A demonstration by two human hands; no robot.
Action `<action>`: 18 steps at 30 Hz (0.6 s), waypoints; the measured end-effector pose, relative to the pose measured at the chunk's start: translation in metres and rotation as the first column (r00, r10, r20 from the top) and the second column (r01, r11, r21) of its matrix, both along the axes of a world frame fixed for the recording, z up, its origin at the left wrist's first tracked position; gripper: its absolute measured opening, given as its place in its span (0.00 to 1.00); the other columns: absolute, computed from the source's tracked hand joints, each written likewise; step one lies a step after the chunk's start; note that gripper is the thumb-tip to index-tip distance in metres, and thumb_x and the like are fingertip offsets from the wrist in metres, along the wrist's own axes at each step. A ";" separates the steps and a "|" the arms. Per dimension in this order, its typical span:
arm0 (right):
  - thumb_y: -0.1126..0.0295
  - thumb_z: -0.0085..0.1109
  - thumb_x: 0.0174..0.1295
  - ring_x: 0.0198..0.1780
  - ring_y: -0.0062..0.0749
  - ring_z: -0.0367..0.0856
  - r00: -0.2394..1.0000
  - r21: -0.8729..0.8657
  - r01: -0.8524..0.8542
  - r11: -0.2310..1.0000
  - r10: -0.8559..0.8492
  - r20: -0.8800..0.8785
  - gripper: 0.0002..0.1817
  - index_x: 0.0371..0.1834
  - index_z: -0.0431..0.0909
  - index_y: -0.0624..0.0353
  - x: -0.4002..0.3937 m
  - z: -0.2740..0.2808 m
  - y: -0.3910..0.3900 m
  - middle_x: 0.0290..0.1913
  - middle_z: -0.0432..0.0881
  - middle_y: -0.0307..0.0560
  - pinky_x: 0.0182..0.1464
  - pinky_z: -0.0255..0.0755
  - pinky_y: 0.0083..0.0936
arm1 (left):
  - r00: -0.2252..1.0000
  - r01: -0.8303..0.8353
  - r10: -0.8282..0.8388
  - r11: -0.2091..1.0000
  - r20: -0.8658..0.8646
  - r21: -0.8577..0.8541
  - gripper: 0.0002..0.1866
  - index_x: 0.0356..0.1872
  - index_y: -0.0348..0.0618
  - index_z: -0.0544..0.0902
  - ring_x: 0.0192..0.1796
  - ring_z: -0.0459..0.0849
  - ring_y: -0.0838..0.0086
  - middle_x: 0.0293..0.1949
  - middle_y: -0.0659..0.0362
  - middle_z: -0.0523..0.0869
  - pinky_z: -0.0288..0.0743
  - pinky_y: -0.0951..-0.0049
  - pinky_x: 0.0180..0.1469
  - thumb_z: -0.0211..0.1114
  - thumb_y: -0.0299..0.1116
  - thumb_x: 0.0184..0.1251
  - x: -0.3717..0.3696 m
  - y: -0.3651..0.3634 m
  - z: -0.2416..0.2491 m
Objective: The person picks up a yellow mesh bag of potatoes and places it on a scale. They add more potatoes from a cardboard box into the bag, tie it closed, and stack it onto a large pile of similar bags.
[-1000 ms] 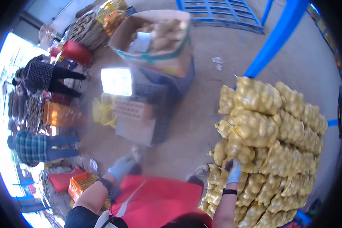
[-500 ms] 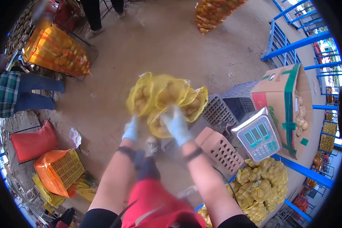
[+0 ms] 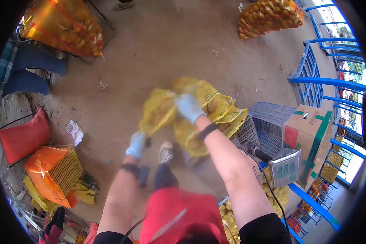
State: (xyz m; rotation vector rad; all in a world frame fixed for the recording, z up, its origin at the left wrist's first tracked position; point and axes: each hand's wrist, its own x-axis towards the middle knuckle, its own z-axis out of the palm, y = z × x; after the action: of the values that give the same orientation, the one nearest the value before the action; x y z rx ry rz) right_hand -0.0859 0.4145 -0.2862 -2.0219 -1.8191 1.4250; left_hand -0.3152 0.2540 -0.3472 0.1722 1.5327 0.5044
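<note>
Several yellow mesh bags (image 3: 215, 103) with round, potato-like produce inside hang in a cluster in front of me, partly blurred by motion. My left hand (image 3: 136, 145), in a light blue glove, is closed on the lower corner of the leftmost mesh bag (image 3: 156, 113). My right hand (image 3: 189, 107), gloved alike, has its fingers bent round the yellow mesh between that bag and the others. The leftmost bag is stretched out between my two hands. My right fingertips are partly hidden by mesh and blur.
Right of the bags are a grey crate (image 3: 268, 122), a digital scale (image 3: 286, 168) and a cardboard box (image 3: 313, 138). Filled yellow bags (image 3: 232, 219) lie at lower right. Large potato sacks (image 3: 268, 18) stand at the back. A person's legs (image 3: 36, 73) and an orange-lined yellow crate (image 3: 65, 175) are left.
My view has shifted. The leftmost bag has swung away from the others and is drawn out between my hands. My right hand has moved up from the lower bag to the upper mesh.
</note>
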 end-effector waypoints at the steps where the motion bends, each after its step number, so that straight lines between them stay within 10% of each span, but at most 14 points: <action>1: 0.55 0.51 0.62 0.41 0.57 0.80 0.995 -0.063 0.061 0.996 -0.065 -0.069 0.21 0.33 0.80 0.65 -0.002 0.020 -0.006 0.37 0.81 0.63 0.44 0.72 0.42 | 0.998 0.033 -0.031 0.999 -0.051 0.041 0.10 0.40 0.40 0.78 0.23 0.81 0.66 0.27 0.56 0.82 0.79 0.66 0.26 0.56 0.35 0.66 -0.013 0.002 0.015; 7: 0.64 0.54 0.65 0.31 0.24 0.74 0.850 -0.216 0.295 0.931 -0.358 -0.386 0.15 0.39 0.80 0.68 0.037 0.134 -0.132 0.27 0.80 0.45 0.36 0.70 0.29 | 0.945 0.252 -0.186 0.939 -0.270 0.236 0.06 0.35 0.35 0.80 0.23 0.80 0.76 0.26 0.60 0.82 0.76 0.76 0.26 0.58 0.28 0.63 -0.035 -0.002 0.183; 8: 0.64 0.54 0.65 0.30 0.23 0.72 0.907 -0.012 0.187 0.982 -0.177 -0.382 0.14 0.39 0.80 0.66 0.050 0.164 -0.158 0.27 0.79 0.42 0.34 0.69 0.26 | 0.937 0.304 -0.230 0.909 -0.263 0.285 0.05 0.34 0.35 0.80 0.24 0.80 0.78 0.26 0.61 0.81 0.76 0.77 0.27 0.59 0.27 0.62 -0.030 -0.004 0.221; 10: 0.62 0.56 0.65 0.29 0.19 0.70 0.767 -0.344 0.423 0.838 -0.533 -0.356 0.14 0.33 0.79 0.63 0.064 0.249 -0.199 0.26 0.77 0.37 0.32 0.68 0.21 | 0.865 0.481 -0.372 0.807 -0.338 0.343 0.05 0.23 0.38 0.76 0.24 0.72 0.82 0.20 0.64 0.76 0.67 0.78 0.26 0.59 0.25 0.58 -0.011 -0.009 0.286; 13: 0.59 0.57 0.65 0.30 0.18 0.73 0.719 -0.579 0.472 0.665 -0.670 -0.184 0.16 0.31 0.78 0.63 0.087 0.355 -0.264 0.24 0.78 0.37 0.33 0.68 0.21 | 0.822 0.554 -0.537 0.680 -0.187 0.481 0.05 0.23 0.39 0.78 0.25 0.70 0.84 0.21 0.66 0.76 0.65 0.79 0.27 0.61 0.26 0.56 0.011 -0.015 0.367; 18: 0.64 0.57 0.64 0.30 0.17 0.73 0.522 -0.446 0.643 0.623 -0.782 -0.341 0.12 0.32 0.80 0.63 0.100 0.459 -0.366 0.26 0.78 0.35 0.35 0.69 0.20 | 0.766 0.328 -0.573 0.740 0.293 0.588 0.04 0.27 0.40 0.81 0.27 0.72 0.84 0.24 0.67 0.79 0.66 0.81 0.29 0.63 0.29 0.56 0.064 -0.042 0.421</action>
State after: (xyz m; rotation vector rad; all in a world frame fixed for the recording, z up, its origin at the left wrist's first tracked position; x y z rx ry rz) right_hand 0.0146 0.0482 0.1733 -1.8558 -0.4471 1.6975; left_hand -0.2513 0.2125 0.0736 0.7821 0.8079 0.4866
